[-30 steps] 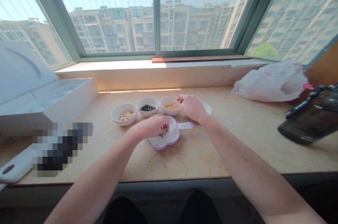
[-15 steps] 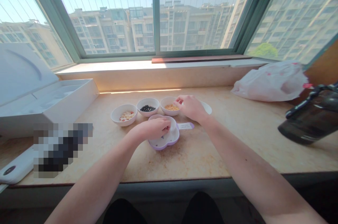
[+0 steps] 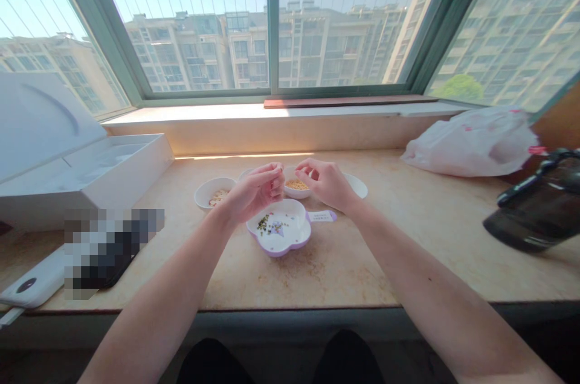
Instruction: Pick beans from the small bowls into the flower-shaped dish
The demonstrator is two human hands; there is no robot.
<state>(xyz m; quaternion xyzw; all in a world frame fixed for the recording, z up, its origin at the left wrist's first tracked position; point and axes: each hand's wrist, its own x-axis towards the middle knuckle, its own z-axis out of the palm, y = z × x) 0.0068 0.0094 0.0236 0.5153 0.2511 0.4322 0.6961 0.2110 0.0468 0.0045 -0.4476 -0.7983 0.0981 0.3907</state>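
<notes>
White lobed dish (image 3: 292, 224), scattered small green grains (image 3: 264, 225).

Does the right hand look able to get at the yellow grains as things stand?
Probably yes: the right hand is at the white bowl's right side, and the yellow grains show between the hands. The left hand is close by, but seems to leave room.

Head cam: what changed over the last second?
Left hand lifted up out of the flower-shaped dish, uncovering small greenish beans inside; can't tell if the hand holds anything. Right hand stayed at the bowl of yellow grains; dish stayed put.
</notes>
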